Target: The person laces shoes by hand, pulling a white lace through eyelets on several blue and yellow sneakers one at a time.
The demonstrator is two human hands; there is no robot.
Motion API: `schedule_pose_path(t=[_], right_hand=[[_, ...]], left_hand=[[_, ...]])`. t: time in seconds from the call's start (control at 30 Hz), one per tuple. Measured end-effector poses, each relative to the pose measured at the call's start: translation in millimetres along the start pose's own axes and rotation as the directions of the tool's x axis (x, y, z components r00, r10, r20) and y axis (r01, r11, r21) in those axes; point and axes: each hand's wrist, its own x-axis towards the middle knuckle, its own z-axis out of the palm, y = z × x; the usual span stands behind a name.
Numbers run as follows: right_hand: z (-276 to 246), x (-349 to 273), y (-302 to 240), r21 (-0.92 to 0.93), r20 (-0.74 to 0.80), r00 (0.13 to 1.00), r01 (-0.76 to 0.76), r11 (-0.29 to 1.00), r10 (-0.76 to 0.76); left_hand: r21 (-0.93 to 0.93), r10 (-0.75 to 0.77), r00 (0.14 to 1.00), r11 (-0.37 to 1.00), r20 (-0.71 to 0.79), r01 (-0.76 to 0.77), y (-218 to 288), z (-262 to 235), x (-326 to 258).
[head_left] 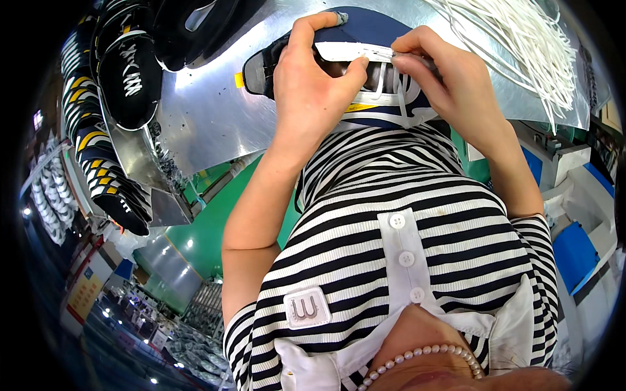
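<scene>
A navy shoe upper with a white eyelet strip and a yellow heel tab lies across the near edge of a metal table. My left hand grips it, thumb at the opening and index finger stretched over the far side. That index fingertip has a greyish covering. With thumb and fingers pinched together, my right hand works at the eyelet strip on a white shoelace. The lace crosses the shoe's opening, and one length hangs over the near side. The lace's tip is hidden in the pinch.
Loose white laces are heaped on the table's right. Black shoe uppers lie at the left, beside a long stack of uppers with yellow marks. The metal tabletop curves near my body. Grey and blue equipment stands at the right.
</scene>
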Motion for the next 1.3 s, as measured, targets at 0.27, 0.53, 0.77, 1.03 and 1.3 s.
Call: schedule_pose_path(t=[0.27, 0.53, 0.77, 1.03, 1.3], right_hand=[[11.5, 21.6, -2.2, -0.238, 0.051, 0.982, 0.191, 0.952, -0.184], [19.3, 41.2, 0.5, -0.293, -0.040, 0.980, 0.175, 0.940, -0.194], [13.6, 22.8, 18.4, -0.042, -0.126, 0.985, -0.125, 0.991, 0.119], [19.6, 48.3, 38.9, 0.132, -0.252, 0.964, -0.055, 0.990, 0.087], [28.1, 5.2, 21.1, -0.145, -0.048, 0.994, -0.101, 0.984, 0.095]], left_hand=[[-0.120, -0.006, 1.000, 0.993, -0.012, 0.004, 0.6, -0.4, -4.7], [0.003, 0.051, 0.998, 0.999, -0.042, -0.051, -9.2, -9.6, 19.1], [-0.086, 0.023, 1.000, 0.996, -0.021, -0.025, -3.8, -7.6, 29.2], [-0.400, -0.061, 0.993, 0.911, 0.104, 0.097, 2.9, -37.5, 22.6], [0.661, 0.378, 0.917, 0.657, 0.127, -0.363, 26.1, -12.8, 2.3]])
